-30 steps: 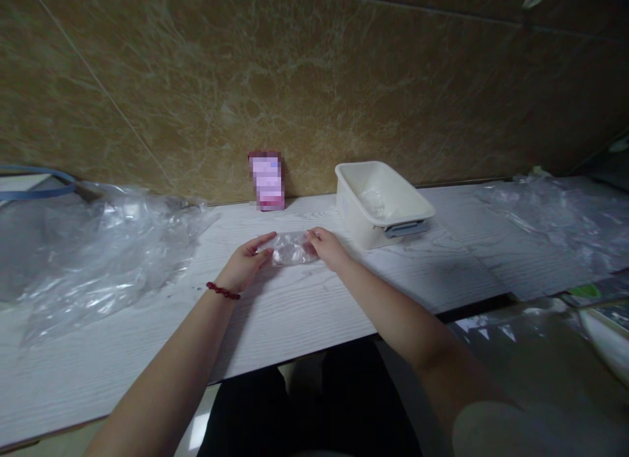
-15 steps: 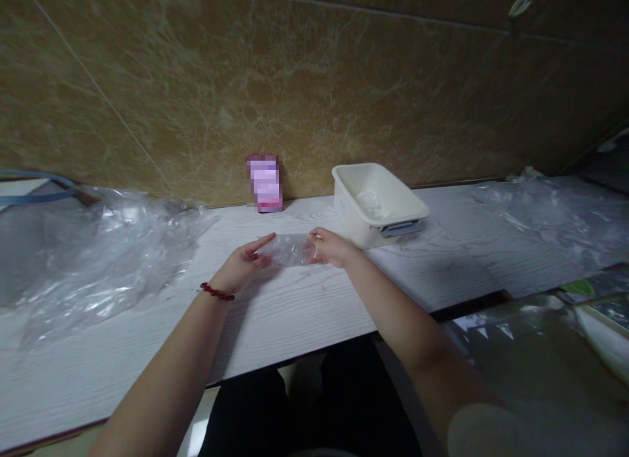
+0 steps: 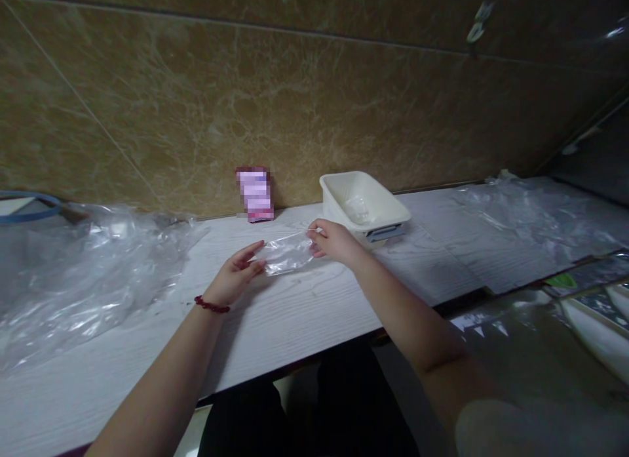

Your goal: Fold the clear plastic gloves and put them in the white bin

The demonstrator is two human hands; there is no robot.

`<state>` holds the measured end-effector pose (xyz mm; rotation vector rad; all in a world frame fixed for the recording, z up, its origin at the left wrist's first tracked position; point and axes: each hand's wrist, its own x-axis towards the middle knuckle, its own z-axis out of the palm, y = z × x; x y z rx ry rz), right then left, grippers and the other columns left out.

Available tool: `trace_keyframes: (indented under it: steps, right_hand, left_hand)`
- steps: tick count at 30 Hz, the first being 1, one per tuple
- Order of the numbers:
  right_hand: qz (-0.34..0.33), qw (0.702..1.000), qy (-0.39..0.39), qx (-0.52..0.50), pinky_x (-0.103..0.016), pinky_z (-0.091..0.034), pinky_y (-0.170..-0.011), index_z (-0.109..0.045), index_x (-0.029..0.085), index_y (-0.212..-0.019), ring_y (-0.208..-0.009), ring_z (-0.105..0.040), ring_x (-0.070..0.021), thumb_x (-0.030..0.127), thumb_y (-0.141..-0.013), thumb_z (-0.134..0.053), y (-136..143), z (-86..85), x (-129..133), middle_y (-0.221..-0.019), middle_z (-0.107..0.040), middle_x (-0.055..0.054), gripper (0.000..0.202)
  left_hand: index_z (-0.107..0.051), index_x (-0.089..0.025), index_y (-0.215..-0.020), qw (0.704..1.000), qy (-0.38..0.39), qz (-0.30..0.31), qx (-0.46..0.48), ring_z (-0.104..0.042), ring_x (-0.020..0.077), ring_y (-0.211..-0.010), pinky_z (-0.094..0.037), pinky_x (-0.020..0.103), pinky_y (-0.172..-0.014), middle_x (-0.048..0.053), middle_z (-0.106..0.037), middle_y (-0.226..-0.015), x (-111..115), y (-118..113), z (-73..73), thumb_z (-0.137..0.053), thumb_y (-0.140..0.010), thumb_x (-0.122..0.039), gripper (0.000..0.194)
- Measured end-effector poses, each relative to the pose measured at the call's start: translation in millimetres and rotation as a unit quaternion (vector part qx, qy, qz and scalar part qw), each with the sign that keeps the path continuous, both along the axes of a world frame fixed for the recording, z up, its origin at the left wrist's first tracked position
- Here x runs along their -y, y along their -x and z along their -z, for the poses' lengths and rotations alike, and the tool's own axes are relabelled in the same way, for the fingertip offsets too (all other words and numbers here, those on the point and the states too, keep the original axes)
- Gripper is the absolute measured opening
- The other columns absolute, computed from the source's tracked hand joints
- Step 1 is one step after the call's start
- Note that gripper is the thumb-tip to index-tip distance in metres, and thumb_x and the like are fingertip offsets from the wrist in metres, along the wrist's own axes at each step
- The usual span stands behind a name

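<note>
A small clear plastic bag [image 3: 287,252] is stretched between my two hands, just above the white wood-grain tabletop [image 3: 295,319]. My left hand [image 3: 238,270], with a dark red bead bracelet at the wrist, pinches the bag's left end between thumb and fingers. At the other end, my right hand [image 3: 331,239] grips the upper right corner with thumb and fingertips. Just behind my right hand stands a cream plastic bin [image 3: 388,211] with a grey handle clip; something clear lies inside it.
A phone [image 3: 255,195], blurred out, leans on the brown marble-look wall [image 3: 246,96]. Crumpled clear plastic sheeting [image 3: 108,267] covers the table's left side. More clear plastic [image 3: 531,214] lies at the far right. White trays [image 3: 594,329] show low on the right.
The bag is now tilted, its right end higher, and looks flatter and more taut. My right hand has shifted its hold to the upper corner. The whole view has shifted slightly.
</note>
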<state>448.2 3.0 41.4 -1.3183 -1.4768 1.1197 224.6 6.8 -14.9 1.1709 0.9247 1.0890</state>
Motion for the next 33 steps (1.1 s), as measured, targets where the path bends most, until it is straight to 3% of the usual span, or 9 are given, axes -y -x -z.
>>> trace_keyframes:
  steps: [4, 9, 12, 14, 17, 24, 29, 33]
  right_hand:
    - [0.017, 0.995, -0.069, 0.076, -0.020, -0.044, -0.040, -0.055, 0.018, -0.068, -0.046, -0.054, -0.0096, 0.028, -0.070, -0.061, -42, -53.3, 3, -0.050, -0.053, 0.002, 0.012]
    - [0.066, 0.961, -0.187, 0.191, -0.019, -0.042, -0.047, -0.058, 0.015, -0.068, -0.048, -0.053, -0.0059, 0.027, -0.070, -0.061, -111, -117.3, -18, -0.056, -0.052, 0.003, 0.013]
    - [0.124, 0.916, -0.176, 0.339, -0.020, -0.042, -0.051, -0.059, 0.014, -0.072, -0.052, -0.055, -0.0069, 0.026, -0.075, -0.056, -134, -138.7, -28, -0.059, -0.053, 0.002, 0.013]
    - [0.147, 0.879, -0.139, 0.432, -0.020, -0.043, -0.051, -0.059, 0.014, -0.074, -0.052, -0.055, -0.0083, 0.025, -0.076, -0.054, -138, -143.0, -32, -0.057, -0.054, 0.001, 0.012]
    - [0.144, 0.848, -0.086, 0.503, -0.020, -0.043, -0.050, -0.059, 0.015, -0.074, -0.050, -0.054, -0.0093, 0.023, -0.075, -0.055, -134, -136.1, -39, -0.057, -0.055, 0.001, 0.009]
    - [0.146, 0.914, -0.007, 0.379, -0.020, -0.046, -0.044, -0.058, 0.015, -0.076, -0.047, -0.053, -0.0076, 0.024, -0.074, -0.057, -145, -86.4, -80, -0.071, -0.056, -0.002, 0.010]
    - [0.175, 0.913, 0.069, 0.363, -0.023, -0.048, -0.044, -0.059, 0.013, -0.077, -0.046, -0.052, -0.0084, 0.022, -0.072, -0.059, -155, -50.3, -100, -0.066, -0.055, -0.001, 0.010]
    - [0.169, 0.907, 0.101, 0.373, -0.021, -0.046, -0.044, -0.060, 0.012, -0.079, -0.050, -0.055, -0.0105, 0.019, -0.073, -0.057, -149, -37.4, -108, -0.065, -0.058, -0.003, 0.010]
  left_hand:
    - [-0.058, -0.028, -0.101, 0.997, 0.021, 0.040, 0.065, -0.059, 0.0162, -0.087, -0.047, 0.032, -0.079, 0.004, -0.053, -0.116, 5, -12, 2.4, -0.069, -0.060, -0.024, 0.042]
    - [-0.054, -0.023, -0.105, 0.996, 0.019, 0.084, 0.015, -0.058, 0.0174, -0.090, -0.047, 0.032, -0.080, 0.008, -0.056, -0.111, -2, -15, 9.1, -0.066, -0.064, -0.028, 0.043]
    - [-0.051, -0.022, -0.108, 0.995, 0.004, 0.095, -0.024, -0.058, 0.0174, -0.090, -0.046, 0.033, -0.081, 0.008, -0.057, -0.109, -12, -12, 16.4, -0.064, -0.066, -0.031, 0.045]
    - [-0.049, -0.022, -0.111, 0.993, -0.003, 0.109, -0.041, -0.058, 0.0181, -0.090, -0.044, 0.035, -0.083, 0.008, -0.057, -0.108, -17, -10, 20.4, -0.063, -0.067, -0.032, 0.047]
    - [-0.048, -0.021, -0.111, 0.991, -0.006, 0.128, -0.046, -0.057, 0.0192, -0.090, -0.042, 0.039, -0.084, 0.009, -0.058, -0.106, -21, -10, 22.9, -0.062, -0.068, -0.032, 0.046]
    - [-0.050, -0.019, -0.107, 0.989, 0.007, 0.140, -0.051, -0.057, 0.0181, -0.089, -0.041, 0.040, -0.085, 0.010, -0.059, -0.103, -22, -11, 23.3, -0.062, -0.069, -0.032, 0.042]
    - [-0.051, -0.018, -0.106, 0.988, 0.016, 0.143, -0.049, -0.056, 0.0174, -0.089, -0.040, 0.039, -0.086, 0.010, -0.059, -0.104, -23, -10, 24.5, -0.062, -0.069, -0.033, 0.041]
    - [-0.052, -0.018, -0.105, 0.988, 0.015, 0.142, -0.057, -0.056, 0.0177, -0.089, -0.039, 0.040, -0.086, 0.010, -0.059, -0.102, -22, -12, 21.9, -0.062, -0.069, -0.034, 0.041]
